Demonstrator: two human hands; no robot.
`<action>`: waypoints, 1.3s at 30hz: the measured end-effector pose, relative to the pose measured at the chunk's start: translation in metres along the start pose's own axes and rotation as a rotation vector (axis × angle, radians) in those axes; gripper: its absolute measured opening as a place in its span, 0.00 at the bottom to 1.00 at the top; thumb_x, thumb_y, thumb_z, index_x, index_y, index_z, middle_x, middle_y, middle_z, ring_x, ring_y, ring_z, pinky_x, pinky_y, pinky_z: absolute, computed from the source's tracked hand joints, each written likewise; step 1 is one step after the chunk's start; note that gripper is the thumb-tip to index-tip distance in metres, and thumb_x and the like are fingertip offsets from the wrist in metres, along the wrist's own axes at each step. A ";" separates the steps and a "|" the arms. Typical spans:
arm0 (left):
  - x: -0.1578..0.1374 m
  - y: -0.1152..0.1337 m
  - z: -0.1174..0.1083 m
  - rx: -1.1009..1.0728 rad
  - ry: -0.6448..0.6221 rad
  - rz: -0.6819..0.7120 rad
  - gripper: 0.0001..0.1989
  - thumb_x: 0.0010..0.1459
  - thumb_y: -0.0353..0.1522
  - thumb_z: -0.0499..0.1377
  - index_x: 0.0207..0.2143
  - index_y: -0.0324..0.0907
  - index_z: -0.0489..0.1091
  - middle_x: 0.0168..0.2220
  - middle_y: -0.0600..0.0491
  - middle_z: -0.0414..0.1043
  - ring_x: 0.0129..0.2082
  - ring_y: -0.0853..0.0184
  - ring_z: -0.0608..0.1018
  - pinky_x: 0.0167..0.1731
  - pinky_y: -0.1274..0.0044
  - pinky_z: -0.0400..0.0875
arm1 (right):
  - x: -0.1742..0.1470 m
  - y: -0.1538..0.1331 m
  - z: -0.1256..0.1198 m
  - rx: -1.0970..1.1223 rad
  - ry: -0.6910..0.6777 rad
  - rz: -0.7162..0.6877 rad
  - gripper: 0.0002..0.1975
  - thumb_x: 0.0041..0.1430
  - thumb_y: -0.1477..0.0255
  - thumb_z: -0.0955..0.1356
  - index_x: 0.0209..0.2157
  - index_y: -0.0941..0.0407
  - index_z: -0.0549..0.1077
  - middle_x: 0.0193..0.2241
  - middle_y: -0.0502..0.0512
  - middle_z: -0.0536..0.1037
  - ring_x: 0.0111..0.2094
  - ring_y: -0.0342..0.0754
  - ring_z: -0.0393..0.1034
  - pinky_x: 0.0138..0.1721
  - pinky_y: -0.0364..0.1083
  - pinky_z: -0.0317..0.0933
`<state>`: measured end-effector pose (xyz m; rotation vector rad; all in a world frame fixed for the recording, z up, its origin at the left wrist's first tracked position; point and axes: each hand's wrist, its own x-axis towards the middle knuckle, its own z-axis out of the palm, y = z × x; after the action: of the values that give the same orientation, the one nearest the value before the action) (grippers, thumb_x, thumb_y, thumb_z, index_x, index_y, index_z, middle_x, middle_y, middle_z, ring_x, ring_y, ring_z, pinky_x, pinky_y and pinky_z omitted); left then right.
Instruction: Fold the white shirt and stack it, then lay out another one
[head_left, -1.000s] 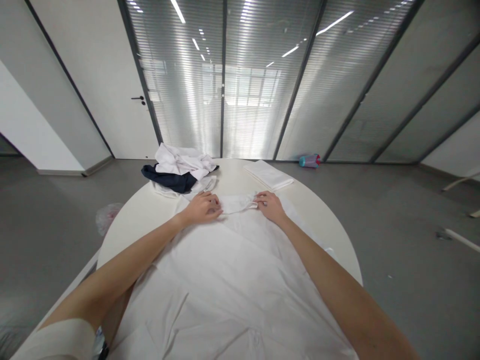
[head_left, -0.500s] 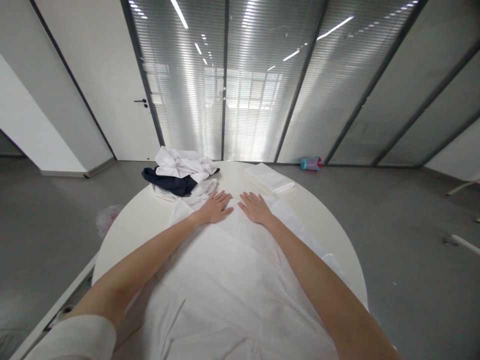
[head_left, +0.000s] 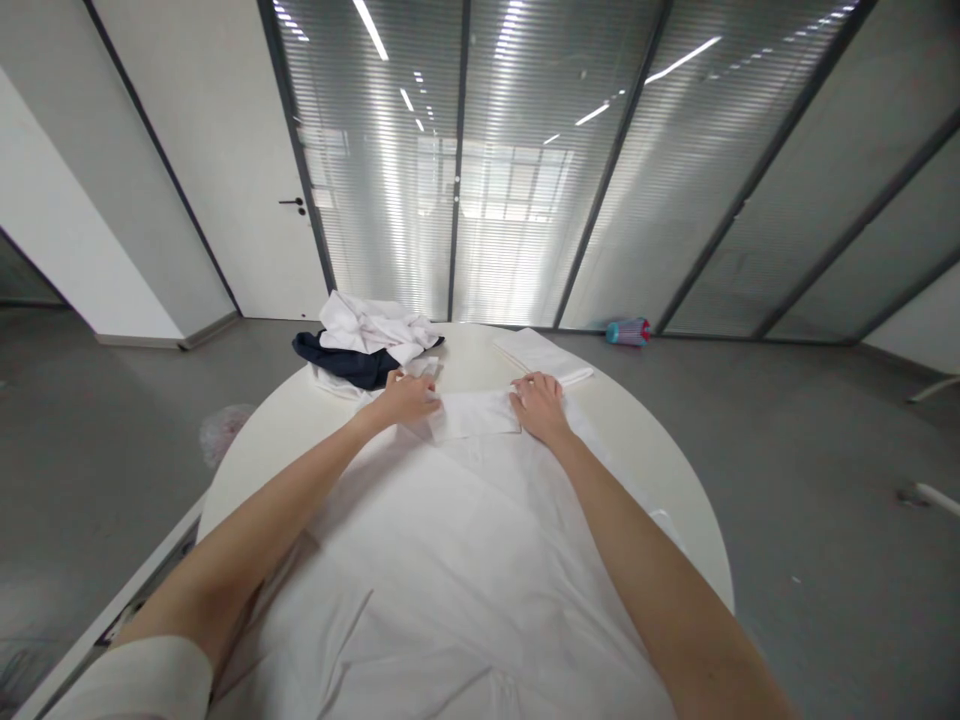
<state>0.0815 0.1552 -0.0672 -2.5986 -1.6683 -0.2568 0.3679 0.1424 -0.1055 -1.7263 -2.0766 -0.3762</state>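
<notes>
A white shirt (head_left: 450, 530) lies spread over the round table, its near end running out of the bottom of the view. Along its far edge, a collar-like band (head_left: 476, 415) is folded toward me between my hands. My left hand (head_left: 409, 398) has its fingers curled round the cloth at the left end of that band. At the right end, my right hand (head_left: 540, 405) pinches the band's corner, fingers bent. Both thumbs are partly hidden.
Beyond my left hand is a heap of white clothes (head_left: 375, 325) with a dark navy garment (head_left: 349, 362) in it. A folded white cloth (head_left: 544, 355) lies at the back right of the round white table (head_left: 667, 470). A blue and red object (head_left: 628, 332) is on the floor.
My hands, flat on the cloth before, have moved apart and curled round its far edge. The band at that edge now shows folded over toward me.
</notes>
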 end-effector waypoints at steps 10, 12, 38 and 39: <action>-0.008 0.015 -0.026 0.173 0.501 0.186 0.18 0.71 0.38 0.44 0.49 0.39 0.70 0.44 0.40 0.72 0.47 0.53 0.74 0.47 0.64 0.63 | 0.007 0.001 -0.033 0.003 0.317 0.055 0.18 0.70 0.69 0.55 0.48 0.60 0.71 0.46 0.67 0.73 0.48 0.59 0.62 0.56 0.58 0.49; 0.006 0.017 -0.035 0.207 0.547 0.233 0.20 0.72 0.38 0.42 0.50 0.39 0.70 0.43 0.40 0.72 0.46 0.53 0.73 0.46 0.64 0.62 | 0.012 0.008 -0.044 -0.032 0.357 0.086 0.19 0.70 0.68 0.55 0.49 0.61 0.71 0.46 0.69 0.72 0.49 0.61 0.61 0.56 0.60 0.48; 0.016 0.085 0.008 -0.077 0.274 0.429 0.20 0.68 0.44 0.52 0.55 0.45 0.72 0.64 0.44 0.63 0.67 0.48 0.59 0.63 0.52 0.52 | 0.063 0.103 -0.037 0.029 -0.230 0.468 0.26 0.68 0.57 0.60 0.63 0.52 0.62 0.61 0.68 0.62 0.59 0.66 0.60 0.55 0.61 0.56; 0.004 0.084 0.006 -0.102 0.232 0.411 0.19 0.68 0.43 0.52 0.53 0.45 0.72 0.63 0.44 0.64 0.66 0.48 0.61 0.63 0.53 0.55 | 0.052 0.109 -0.043 0.024 -0.297 0.458 0.26 0.67 0.57 0.61 0.63 0.52 0.62 0.61 0.69 0.63 0.59 0.65 0.61 0.55 0.60 0.57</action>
<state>0.1595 0.1245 -0.0678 -2.7754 -1.0472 -0.6053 0.4729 0.1898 -0.0492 -2.2771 -1.7735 0.0471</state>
